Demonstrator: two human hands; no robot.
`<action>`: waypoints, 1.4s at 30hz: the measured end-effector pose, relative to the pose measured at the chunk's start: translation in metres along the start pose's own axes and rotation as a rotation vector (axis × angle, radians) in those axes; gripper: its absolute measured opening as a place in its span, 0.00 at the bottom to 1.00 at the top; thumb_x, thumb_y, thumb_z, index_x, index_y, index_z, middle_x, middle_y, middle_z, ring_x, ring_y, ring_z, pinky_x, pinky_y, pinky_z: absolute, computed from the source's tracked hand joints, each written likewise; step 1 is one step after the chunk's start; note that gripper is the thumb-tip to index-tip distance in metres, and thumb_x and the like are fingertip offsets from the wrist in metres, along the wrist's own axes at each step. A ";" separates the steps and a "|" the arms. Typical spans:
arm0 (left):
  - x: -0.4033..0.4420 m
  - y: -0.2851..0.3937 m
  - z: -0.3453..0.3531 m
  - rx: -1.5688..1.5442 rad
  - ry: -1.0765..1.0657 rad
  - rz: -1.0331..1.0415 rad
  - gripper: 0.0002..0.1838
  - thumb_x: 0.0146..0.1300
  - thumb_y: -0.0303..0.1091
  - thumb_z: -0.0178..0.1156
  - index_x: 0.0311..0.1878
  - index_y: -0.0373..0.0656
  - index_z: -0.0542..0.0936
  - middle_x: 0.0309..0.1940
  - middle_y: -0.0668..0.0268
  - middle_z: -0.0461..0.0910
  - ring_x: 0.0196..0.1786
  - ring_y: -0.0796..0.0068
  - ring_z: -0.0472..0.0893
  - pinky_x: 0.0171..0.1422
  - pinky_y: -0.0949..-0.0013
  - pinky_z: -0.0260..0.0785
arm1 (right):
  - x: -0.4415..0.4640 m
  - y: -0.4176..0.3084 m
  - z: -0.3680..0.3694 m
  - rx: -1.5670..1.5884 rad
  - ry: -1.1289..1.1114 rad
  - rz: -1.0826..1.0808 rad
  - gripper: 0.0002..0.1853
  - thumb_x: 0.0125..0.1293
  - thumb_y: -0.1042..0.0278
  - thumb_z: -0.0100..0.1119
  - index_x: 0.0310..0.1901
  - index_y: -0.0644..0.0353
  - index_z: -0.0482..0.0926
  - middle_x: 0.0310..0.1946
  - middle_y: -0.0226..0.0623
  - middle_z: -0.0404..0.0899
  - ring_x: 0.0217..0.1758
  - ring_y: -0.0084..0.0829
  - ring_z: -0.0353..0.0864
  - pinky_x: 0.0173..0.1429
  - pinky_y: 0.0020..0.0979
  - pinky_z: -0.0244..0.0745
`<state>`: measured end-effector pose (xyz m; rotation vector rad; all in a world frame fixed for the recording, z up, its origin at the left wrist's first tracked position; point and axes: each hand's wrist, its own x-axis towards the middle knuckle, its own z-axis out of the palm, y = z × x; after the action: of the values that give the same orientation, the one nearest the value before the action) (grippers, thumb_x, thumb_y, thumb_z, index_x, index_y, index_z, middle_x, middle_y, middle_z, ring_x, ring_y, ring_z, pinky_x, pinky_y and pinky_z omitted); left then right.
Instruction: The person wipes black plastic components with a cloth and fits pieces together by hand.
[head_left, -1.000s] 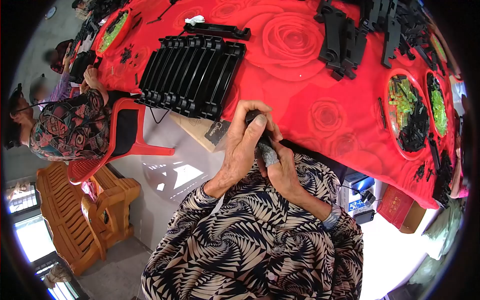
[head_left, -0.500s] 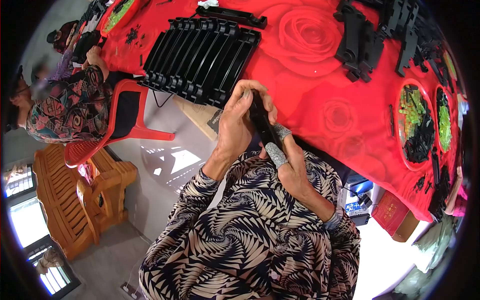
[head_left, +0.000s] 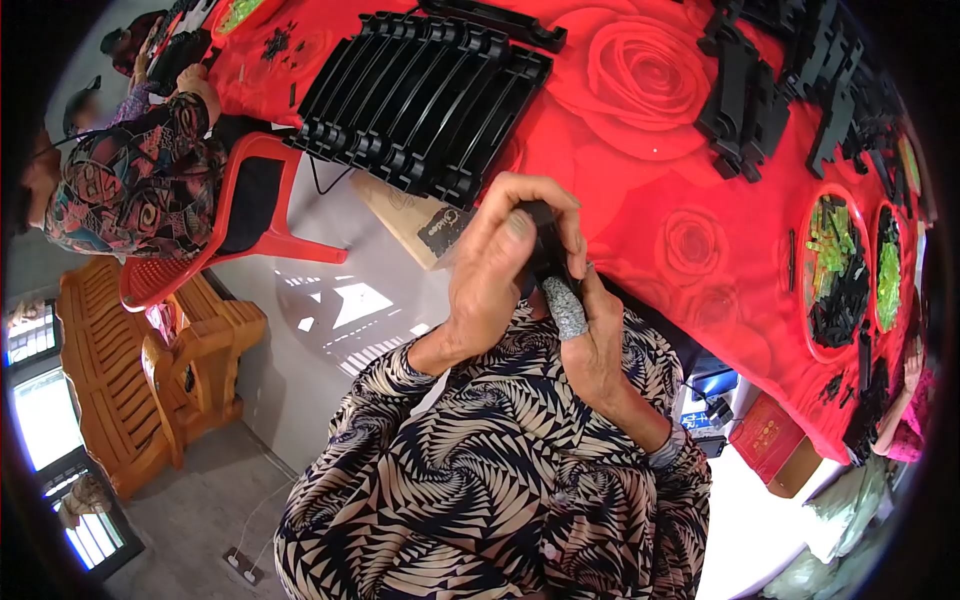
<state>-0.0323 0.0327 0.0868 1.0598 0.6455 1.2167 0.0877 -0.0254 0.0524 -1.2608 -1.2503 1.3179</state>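
A black plastic part (head_left: 545, 245) is held between my two hands in front of my chest. My left hand (head_left: 490, 265) wraps its upper end, thumb on the near side and fingers curled over the far side. Lower down, my right hand (head_left: 597, 340) grips the same part, its thumb covered in grey wrapping. The hands hide much of the part. Beyond my left hand, several long black plastic pieces (head_left: 425, 100) lie side by side in a row at the table edge.
A red rose-patterned cloth (head_left: 620, 110) covers the table. More black pieces (head_left: 745, 105) are piled at the far right. Red trays (head_left: 808, 325) hold yellow-green and black bits. On the left are a red chair (head_left: 265, 245), a seated person (head_left: 140, 185) and a wooden bench (head_left: 120, 380).
The black part has turned and now points more towards the camera. Both hands have shifted slightly, with the left hand closer over its top. The view has also shifted slightly.
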 end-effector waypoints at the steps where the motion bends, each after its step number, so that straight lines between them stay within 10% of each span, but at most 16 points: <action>1: 0.000 0.003 0.001 -0.001 0.001 0.000 0.26 0.75 0.54 0.41 0.51 0.34 0.66 0.33 0.56 0.71 0.32 0.67 0.74 0.41 0.65 0.69 | 0.001 -0.005 0.002 0.041 0.009 0.046 0.11 0.67 0.74 0.48 0.47 0.72 0.70 0.32 0.42 0.75 0.34 0.27 0.74 0.42 0.29 0.72; 24: -0.012 -0.018 0.004 0.224 0.087 0.196 0.16 0.71 0.39 0.49 0.49 0.33 0.72 0.32 0.61 0.73 0.33 0.75 0.74 0.40 0.71 0.67 | 0.015 0.008 0.003 0.307 -0.088 0.032 0.12 0.62 0.74 0.45 0.44 0.69 0.75 0.28 0.29 0.73 0.34 0.20 0.71 0.39 0.24 0.69; 27: -0.008 -0.013 0.001 0.117 0.123 0.125 0.15 0.71 0.37 0.48 0.49 0.33 0.71 0.32 0.62 0.73 0.35 0.76 0.74 0.43 0.71 0.68 | 0.019 0.015 0.004 0.248 -0.053 0.143 0.15 0.66 0.67 0.50 0.49 0.69 0.73 0.35 0.38 0.76 0.41 0.28 0.76 0.45 0.31 0.72; 30: -0.001 -0.006 -0.005 0.051 0.173 0.180 0.12 0.72 0.33 0.46 0.49 0.34 0.71 0.34 0.60 0.74 0.36 0.74 0.75 0.46 0.70 0.69 | 0.026 0.011 -0.016 -0.165 -0.174 -0.195 0.31 0.66 0.52 0.60 0.61 0.66 0.66 0.56 0.54 0.69 0.61 0.50 0.69 0.64 0.44 0.64; 36: 0.027 0.018 -0.026 -0.261 0.478 0.111 0.22 0.77 0.50 0.41 0.52 0.39 0.70 0.33 0.64 0.68 0.35 0.70 0.70 0.45 0.67 0.66 | 0.017 -0.020 -0.040 -0.240 -0.092 -0.071 0.40 0.51 0.65 0.76 0.64 0.67 0.68 0.55 0.46 0.75 0.58 0.41 0.76 0.66 0.38 0.68; 42: 0.026 0.008 -0.034 -0.349 0.477 0.104 0.22 0.77 0.50 0.41 0.53 0.39 0.70 0.37 0.61 0.72 0.41 0.66 0.76 0.52 0.64 0.70 | 0.010 -0.007 -0.039 0.237 0.028 0.003 0.27 0.58 0.83 0.67 0.60 0.68 0.71 0.47 0.39 0.80 0.45 0.26 0.81 0.53 0.29 0.78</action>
<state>-0.0580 0.0674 0.0838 0.5166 0.7107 1.6258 0.1260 -0.0116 0.0597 -1.1092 -1.0390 1.4010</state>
